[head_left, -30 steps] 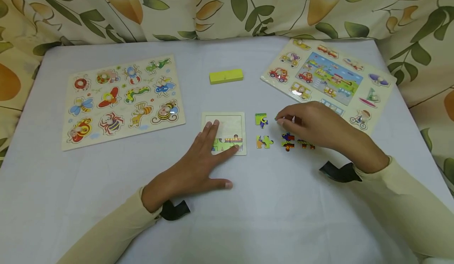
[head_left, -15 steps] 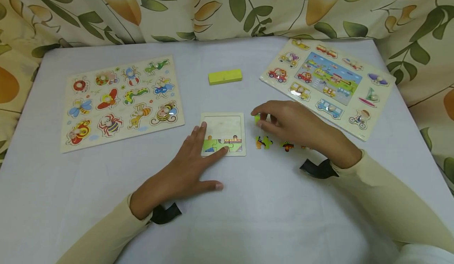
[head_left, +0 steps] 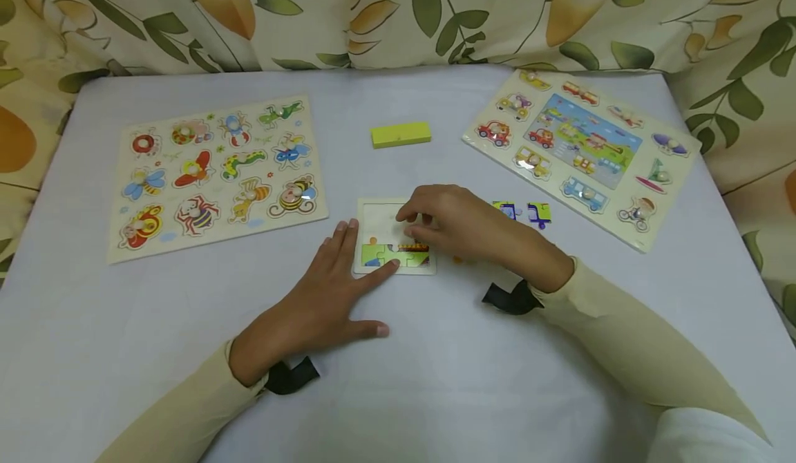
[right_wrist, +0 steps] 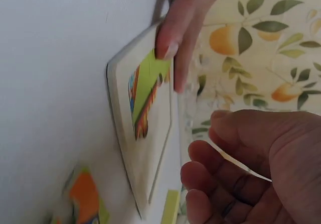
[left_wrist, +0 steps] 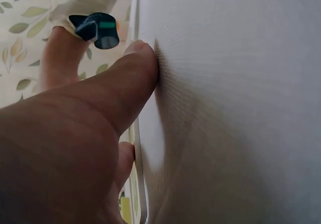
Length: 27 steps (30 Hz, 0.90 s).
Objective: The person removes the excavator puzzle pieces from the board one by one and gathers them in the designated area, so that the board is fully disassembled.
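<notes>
Tray (head_left: 379,218) of the small jigsaw lies flat mid-desk (head_left: 448,387), its near part filled by a strip of green pieces (head_left: 412,260) and its far part bare. The left hand (head_left: 317,294) is spread wide: its index finger rests on the strip, other fingertips lie at the tray's left edge, and its thumb reaches to the desk just nearer. The right hand (head_left: 450,221) hangs over the tray's right side, fingers bent, thumb and index near each other; whether a piece is between them I cannot tell.

To fit a piece well, I would turn it until its picture continues the strip, line tab over slot, lower it level, then press it flush with a fingertip while the left hand steadies the tray without covering the seam.

Just right of the tray lie loose pieces (head_left: 539,215), some hidden by the right hand. Farther out are a yellow block (head_left: 401,135), the bug puzzle (head_left: 219,197) left and the vehicle puzzle (head_left: 584,142) far right.
</notes>
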{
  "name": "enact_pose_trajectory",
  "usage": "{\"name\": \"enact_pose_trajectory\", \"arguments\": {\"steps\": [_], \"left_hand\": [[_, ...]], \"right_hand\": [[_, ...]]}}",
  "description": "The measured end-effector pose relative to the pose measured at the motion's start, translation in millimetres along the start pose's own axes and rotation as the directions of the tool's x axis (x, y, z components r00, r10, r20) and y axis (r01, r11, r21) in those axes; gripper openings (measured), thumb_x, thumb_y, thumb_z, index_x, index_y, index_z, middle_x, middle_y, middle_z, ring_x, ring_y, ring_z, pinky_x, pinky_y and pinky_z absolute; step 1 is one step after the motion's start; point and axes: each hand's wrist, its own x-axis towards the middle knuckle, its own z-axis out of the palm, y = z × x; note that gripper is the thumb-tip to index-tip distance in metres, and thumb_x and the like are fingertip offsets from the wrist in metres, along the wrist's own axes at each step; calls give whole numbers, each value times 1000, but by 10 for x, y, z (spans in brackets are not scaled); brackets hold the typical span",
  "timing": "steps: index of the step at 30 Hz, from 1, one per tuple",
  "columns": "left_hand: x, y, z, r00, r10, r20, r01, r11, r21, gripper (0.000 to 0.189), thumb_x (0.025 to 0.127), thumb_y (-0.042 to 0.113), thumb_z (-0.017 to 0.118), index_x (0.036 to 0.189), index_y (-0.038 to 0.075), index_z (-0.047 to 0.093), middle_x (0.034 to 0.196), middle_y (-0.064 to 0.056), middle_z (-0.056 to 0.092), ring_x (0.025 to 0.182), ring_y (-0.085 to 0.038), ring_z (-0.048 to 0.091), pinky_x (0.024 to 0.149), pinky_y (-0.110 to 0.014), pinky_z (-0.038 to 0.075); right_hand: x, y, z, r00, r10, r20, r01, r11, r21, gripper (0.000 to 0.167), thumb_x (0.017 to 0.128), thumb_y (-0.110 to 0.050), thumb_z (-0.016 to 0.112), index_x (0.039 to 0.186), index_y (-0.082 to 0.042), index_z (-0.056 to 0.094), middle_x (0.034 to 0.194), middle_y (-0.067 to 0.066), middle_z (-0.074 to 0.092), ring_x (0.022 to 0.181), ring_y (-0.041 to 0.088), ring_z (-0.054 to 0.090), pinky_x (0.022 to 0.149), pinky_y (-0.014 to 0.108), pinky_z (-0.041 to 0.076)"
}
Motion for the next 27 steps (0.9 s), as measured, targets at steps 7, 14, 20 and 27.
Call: {"name": "enact_pose_trajectory", "arguments": {"steps": [7, 14, 20, 27], "left_hand": [[22, 7, 2, 1000, 6, -3, -6, 1000, 1, 90, 78, 72, 62, 153, 36, 29, 157, -20, -23, 142, -35, -24, 115, -51, 2], [17, -7, -2, 1000, 20, -11, -19, 1000, 9, 90, 78, 72, 62, 153, 36, 28, 157, -20, -22, 142, -35, -24, 115, -51, 1], [13, -16, 0, 1000, 29, -12, -29, 1000, 5, 89, 79, 71, 62, 153, 37, 25, 157, -21, -22, 142, -36, -23, 114, -52, 1], [15, -12, -6, 1000, 24, -12, -24, 1000, -3, 90, 78, 70, 63, 153, 37, 25, 157, -21, -21, 143, -36, -22, 114, -53, 1]], "right_hand": [[148, -85, 115, 999, 18, 41, -19, 1000, 17, 20, 91, -10, 68, 110, -6, 73, 98, -1, 65, 81, 14, 56, 75, 29, 46], [263, -132, 262, 999, -31, 41, 31, 999, 14, 16, 90, -5, 67, 105, -3, 74, 92, 0, 65, 78, 13, 55, 70, 26, 47], [314, -133, 346, 997, -66, 32, 66, 998, 23, 13, 90, -4, 67, 100, -3, 75, 86, -1, 63, 75, 12, 54, 68, 27, 47], [334, -123, 376, 997, -74, 36, 72, 997, 35, 14, 90, -3, 66, 101, -3, 75, 89, 1, 64, 76, 14, 54, 68, 26, 47]]}}
